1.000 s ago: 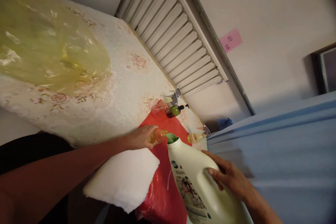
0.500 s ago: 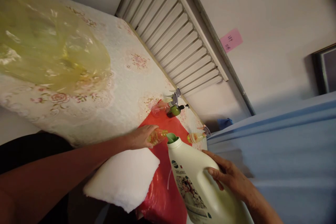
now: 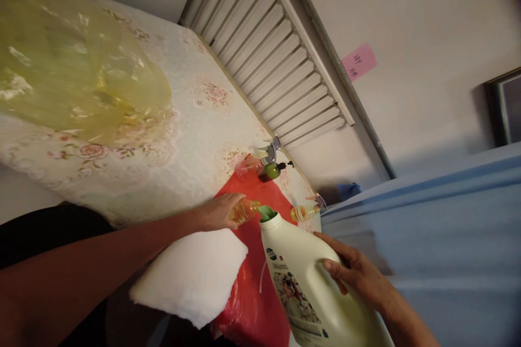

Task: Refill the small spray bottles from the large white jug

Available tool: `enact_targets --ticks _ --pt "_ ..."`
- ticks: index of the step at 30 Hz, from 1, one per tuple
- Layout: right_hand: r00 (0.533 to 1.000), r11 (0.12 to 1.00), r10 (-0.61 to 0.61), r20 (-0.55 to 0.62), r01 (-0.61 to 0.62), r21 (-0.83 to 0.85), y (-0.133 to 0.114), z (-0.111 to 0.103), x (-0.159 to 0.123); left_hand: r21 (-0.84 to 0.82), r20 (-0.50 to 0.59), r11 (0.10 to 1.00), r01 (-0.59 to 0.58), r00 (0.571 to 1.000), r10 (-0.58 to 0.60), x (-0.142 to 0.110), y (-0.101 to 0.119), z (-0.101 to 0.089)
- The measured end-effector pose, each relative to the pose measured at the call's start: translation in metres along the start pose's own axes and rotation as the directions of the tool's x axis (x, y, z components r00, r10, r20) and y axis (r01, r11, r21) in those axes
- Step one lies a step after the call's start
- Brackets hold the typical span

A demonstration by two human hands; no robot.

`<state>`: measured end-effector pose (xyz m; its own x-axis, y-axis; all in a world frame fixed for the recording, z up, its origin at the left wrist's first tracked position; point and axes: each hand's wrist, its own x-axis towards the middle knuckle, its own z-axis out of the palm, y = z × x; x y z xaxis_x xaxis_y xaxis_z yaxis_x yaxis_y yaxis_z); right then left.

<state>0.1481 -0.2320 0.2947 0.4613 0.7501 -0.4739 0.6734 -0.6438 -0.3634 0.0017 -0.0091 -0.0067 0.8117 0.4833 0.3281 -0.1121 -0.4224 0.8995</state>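
Note:
My left hand (image 3: 220, 212) is closed round a small clear bottle (image 3: 245, 211) of yellow liquid, over a red plastic sheet (image 3: 260, 190). With my right hand (image 3: 354, 271) I grip the handle of a large pale green detergent jug (image 3: 301, 276), tilted so that its green spout lies right by the small bottle's mouth. Whether liquid flows between them I cannot tell. A white folded cloth or pad (image 3: 195, 276) lies below my left forearm. Beyond my hands are a pinkish spray bottle (image 3: 248, 168), a green pump bottle (image 3: 269, 173) and a yellow spray bottle (image 3: 303, 212).
A floral tablecloth (image 3: 187, 135) covers the table, with a large yellow plastic bag (image 3: 81, 65) on its left part. A slatted metal rack or radiator (image 3: 277, 49) runs along the back wall. Blue fabric (image 3: 448, 217) hangs on the right.

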Motion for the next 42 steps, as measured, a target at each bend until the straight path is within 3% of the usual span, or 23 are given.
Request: enact_targets --ticks 17,42 --pt "1.0 1.0 0.002 0.016 -0.002 0.001 -0.006 0.0 -0.001 -0.03 0.029 0.998 0.056 0.998 -0.055 -0.001 0.011 -0.006" --pt "1.0 1.0 0.006 0.014 -0.006 0.008 0.0 -0.001 0.001 -0.016 -0.003 1.0 0.002 1.0 -0.002 0.0 0.005 -0.003"
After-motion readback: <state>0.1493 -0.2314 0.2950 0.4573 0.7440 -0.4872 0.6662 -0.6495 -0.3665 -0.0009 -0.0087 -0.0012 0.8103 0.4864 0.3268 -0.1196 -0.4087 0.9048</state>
